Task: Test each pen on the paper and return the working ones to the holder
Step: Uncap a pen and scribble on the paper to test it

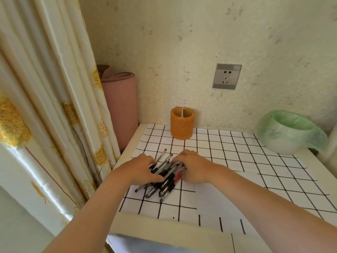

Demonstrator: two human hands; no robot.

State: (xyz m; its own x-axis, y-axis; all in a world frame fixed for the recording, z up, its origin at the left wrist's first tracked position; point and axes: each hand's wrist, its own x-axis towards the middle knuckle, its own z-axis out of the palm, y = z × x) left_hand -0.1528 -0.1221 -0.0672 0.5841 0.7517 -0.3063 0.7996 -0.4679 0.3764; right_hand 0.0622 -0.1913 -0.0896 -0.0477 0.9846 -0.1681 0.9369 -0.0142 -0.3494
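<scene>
Several pens point(166, 177), mostly black with one red, lie bunched in a pile on the checked table cover. My left hand point(144, 170) presses against the pile from the left, and my right hand point(193, 167) closes on it from the right, so both hands gather the bundle between them. One thin pen point(161, 155) sticks out toward the back. The orange cylindrical holder point(182, 124) stands upright at the back of the table, near the wall, apart from the pens. A blank white paper sheet point(217, 199) lies just right of the pile.
A white bin lined with a green bag point(290, 132) sits at the table's back right. A rolled pink mat point(120, 106) leans in the corner beside the curtain point(45, 106) on the left. A wall socket point(227, 76) is above the table. The table's front edge point(164, 229) is near me.
</scene>
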